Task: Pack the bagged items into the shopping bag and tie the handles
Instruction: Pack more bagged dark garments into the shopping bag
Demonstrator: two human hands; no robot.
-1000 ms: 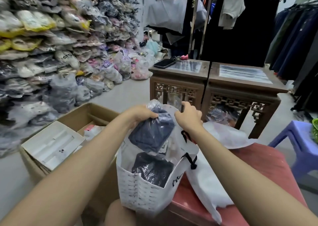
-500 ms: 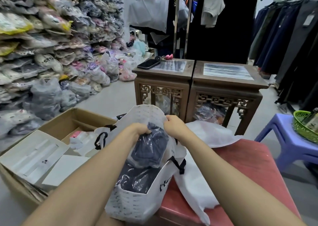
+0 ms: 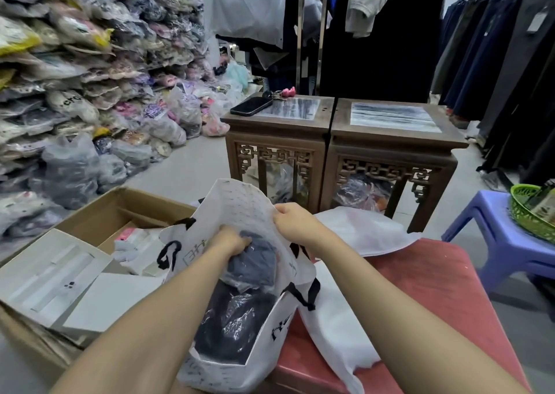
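Packing looks nearly finished: one bagged dark garment (image 3: 234, 324) lies deep in the white shopping bag (image 3: 222, 372), which stands at the near left edge of the red table (image 3: 420, 288). The left hand (image 3: 229, 240) grips a second bagged garment (image 3: 253, 266) just inside the mouth, and the right hand (image 3: 295, 222) pinches the bag's far wall upright. The black handles (image 3: 316, 290) hang loose, not yet tied

- The left grip (image 3: 230, 241) is inside the shopping bag (image 3: 234, 207), on the upper bagged item (image 3: 255, 263); the right grip (image 3: 295, 222) is at the bag's far wall.
- A cardboard box (image 3: 99, 213) lies left of both grips, the surface (image 3: 435, 297) right, and wooden stands (image 3: 279, 159) behind.
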